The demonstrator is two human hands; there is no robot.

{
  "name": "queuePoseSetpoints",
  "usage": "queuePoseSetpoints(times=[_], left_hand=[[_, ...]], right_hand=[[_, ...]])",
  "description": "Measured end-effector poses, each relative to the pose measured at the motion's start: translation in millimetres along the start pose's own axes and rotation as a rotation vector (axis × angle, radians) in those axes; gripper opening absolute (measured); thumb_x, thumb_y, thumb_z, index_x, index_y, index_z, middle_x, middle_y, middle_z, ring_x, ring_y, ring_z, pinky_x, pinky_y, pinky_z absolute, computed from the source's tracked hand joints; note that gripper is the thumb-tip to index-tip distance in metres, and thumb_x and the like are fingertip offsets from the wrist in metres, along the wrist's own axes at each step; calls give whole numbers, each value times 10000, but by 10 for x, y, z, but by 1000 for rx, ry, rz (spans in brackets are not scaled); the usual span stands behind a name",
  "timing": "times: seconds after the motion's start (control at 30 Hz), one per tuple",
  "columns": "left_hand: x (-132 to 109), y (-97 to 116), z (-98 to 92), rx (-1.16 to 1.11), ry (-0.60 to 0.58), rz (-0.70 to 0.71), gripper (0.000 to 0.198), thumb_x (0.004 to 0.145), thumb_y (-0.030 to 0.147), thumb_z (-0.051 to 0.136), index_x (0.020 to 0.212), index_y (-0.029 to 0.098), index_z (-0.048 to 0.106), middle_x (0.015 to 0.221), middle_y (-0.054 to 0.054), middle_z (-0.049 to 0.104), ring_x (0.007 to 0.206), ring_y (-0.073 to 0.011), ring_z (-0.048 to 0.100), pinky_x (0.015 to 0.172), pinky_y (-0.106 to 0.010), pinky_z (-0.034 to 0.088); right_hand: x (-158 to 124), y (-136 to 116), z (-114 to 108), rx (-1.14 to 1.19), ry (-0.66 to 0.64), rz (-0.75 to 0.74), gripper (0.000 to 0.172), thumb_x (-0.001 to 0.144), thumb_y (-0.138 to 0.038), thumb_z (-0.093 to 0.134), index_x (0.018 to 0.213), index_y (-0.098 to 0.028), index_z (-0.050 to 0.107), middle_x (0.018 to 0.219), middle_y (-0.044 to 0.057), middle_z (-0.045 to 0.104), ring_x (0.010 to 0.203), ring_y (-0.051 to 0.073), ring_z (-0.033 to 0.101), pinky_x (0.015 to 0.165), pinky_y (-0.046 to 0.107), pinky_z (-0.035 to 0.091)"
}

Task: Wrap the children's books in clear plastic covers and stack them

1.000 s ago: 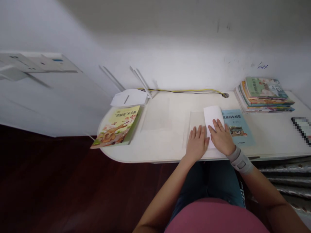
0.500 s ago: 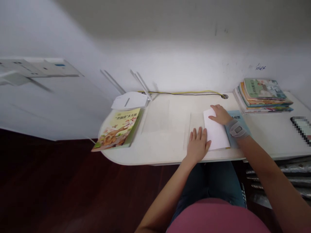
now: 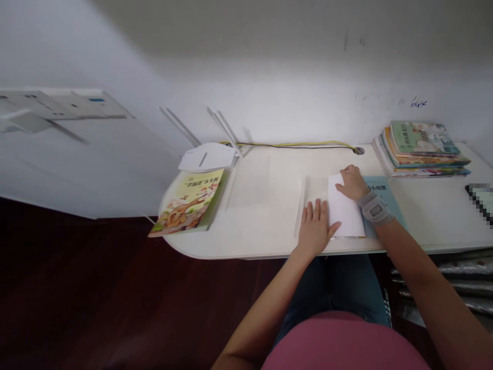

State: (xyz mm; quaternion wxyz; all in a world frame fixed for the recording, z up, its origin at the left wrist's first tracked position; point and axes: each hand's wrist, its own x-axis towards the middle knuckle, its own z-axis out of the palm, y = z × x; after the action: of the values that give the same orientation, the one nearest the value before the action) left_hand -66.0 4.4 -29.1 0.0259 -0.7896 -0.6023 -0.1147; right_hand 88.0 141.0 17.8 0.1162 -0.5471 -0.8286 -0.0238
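On the white desk lies a blue book (image 3: 385,200), partly covered by a white page or flap (image 3: 344,213). My right hand (image 3: 353,183), with a grey band on its wrist, rests on the upper edge of the white page, its fingers bent around that edge. Flat beside the page's left edge is my left hand (image 3: 315,227), fingers spread, with its thumb touching the page. It presses on a clear plastic sheet (image 3: 314,187) that reaches left of the book. Another clear sheet (image 3: 250,185) lies flat on the desk further left.
A yellow picture book (image 3: 188,203) overhangs the desk's left end, by a white router (image 3: 208,157). A stack of books (image 3: 423,149) stands at the back right. A phone (image 3: 481,203) lies at the right edge. Cables run along the wall.
My right hand has shifted slightly on the page, and more of the blue cover shows. The left hand stays almost still. The whole view has moved a little.
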Motion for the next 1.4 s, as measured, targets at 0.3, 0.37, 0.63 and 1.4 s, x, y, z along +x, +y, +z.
queuePoseSetpoints(times=[0.3, 0.37, 0.63, 1.4], left_hand=[[1, -6, -7, -21, 0, 4, 758, 903, 602, 280, 1422, 50, 314, 1465, -226, 333, 1373, -366, 265, 1075, -512, 302], [2, -3, -8, -22, -9, -2, 765, 900, 602, 296, 1422, 43, 313, 1466, -230, 329, 1375, -365, 260, 1082, -507, 296], [4, -18, -17, -48, -2, 14, 780, 898, 619, 257, 1433, 52, 290, 1477, -215, 314, 1374, -370, 255, 1076, -521, 303], [-3, -25, -60, -118, -26, 43, 795, 895, 609, 289, 1458, 51, 221, 1490, -226, 278, 1396, -356, 196, 1094, -503, 286]], right_hand=[[-16, 6, -9, 8, -47, 6, 327, 758, -281, 568, 989, -61, 637, 1072, 195, 522, 1021, 311, 438, 931, 410, 359], [-19, 2, -13, 9, -56, 8, 333, 759, -281, 571, 990, -50, 637, 1076, 198, 517, 1031, 308, 435, 945, 400, 350], [-32, -4, -7, 13, -63, 18, 329, 748, -282, 580, 979, -56, 640, 1061, 182, 516, 1015, 300, 442, 933, 390, 362], [-9, 31, 31, 62, -105, -17, 325, 761, -293, 585, 1004, -85, 642, 1058, 162, 523, 1017, 288, 463, 944, 395, 367]])
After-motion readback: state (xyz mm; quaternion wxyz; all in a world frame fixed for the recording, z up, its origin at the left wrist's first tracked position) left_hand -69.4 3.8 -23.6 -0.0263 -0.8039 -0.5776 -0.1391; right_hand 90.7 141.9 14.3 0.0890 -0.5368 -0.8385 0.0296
